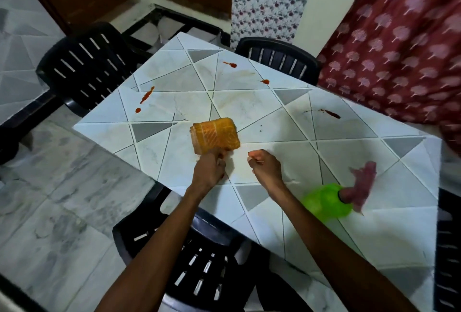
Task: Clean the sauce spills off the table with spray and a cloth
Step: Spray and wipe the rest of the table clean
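Forearms out over the desk (389, 242): wiping step, sauce not yet reached.
Left hand (209, 170) fingers gripped the near edge of the folded orange cloth (215, 136); right hand (265, 167) was clenched, apparently empty. The green spray bottle (325, 202) lay near the right edge. Sauce spills (147, 96) sat beyond the cloth, so it likely needed pushing forward next.

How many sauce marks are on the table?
5: a red streak and a dot at left, a tailed spot at the far edge, a small spot right of it, a dark streak at right. The cloth may hide more.
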`<act>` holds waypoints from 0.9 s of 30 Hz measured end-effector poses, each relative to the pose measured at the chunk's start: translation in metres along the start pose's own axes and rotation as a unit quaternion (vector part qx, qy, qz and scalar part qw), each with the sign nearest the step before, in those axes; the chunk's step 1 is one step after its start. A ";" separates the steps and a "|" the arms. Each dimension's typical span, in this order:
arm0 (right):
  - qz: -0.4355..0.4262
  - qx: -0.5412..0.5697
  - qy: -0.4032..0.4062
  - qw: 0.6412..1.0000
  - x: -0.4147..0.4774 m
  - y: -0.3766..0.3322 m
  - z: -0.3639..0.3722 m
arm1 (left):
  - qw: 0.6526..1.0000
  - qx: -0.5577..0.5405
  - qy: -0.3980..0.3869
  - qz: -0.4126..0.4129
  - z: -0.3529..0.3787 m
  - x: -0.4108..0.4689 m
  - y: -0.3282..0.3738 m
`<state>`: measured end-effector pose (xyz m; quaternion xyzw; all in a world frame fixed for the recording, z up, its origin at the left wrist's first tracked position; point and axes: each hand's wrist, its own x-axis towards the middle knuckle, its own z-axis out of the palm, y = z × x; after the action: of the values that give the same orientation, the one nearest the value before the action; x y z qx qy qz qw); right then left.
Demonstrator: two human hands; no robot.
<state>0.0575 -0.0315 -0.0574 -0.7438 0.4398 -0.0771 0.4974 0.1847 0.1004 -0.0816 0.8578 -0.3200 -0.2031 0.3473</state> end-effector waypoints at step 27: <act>-0.178 0.095 0.159 0.966 -0.067 0.063 -0.166 | 0.936 0.293 -0.194 0.025 0.151 -0.077 0.065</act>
<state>-0.1109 -0.1015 -0.0048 -0.7376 0.3641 -0.3233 0.4678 0.0168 0.0472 -0.1270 0.8571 -0.4479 -0.2538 0.0163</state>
